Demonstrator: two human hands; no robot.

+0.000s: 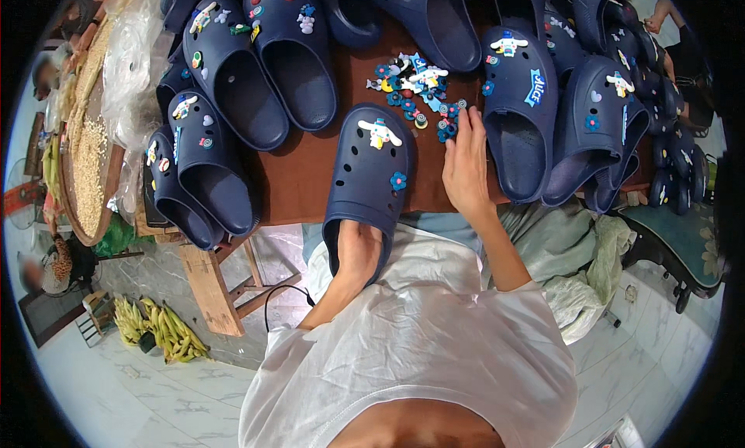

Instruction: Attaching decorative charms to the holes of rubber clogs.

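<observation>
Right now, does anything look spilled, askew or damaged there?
Nothing stands out: the loose charms lie heaped on the brown tabletop by the right hand, and the clog over the left hand looks undamaged.

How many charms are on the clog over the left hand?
2 on that clog: a white figure charm near the toe and a blue flower charm lower, toward the right. Others could be hidden on its sides.
</observation>
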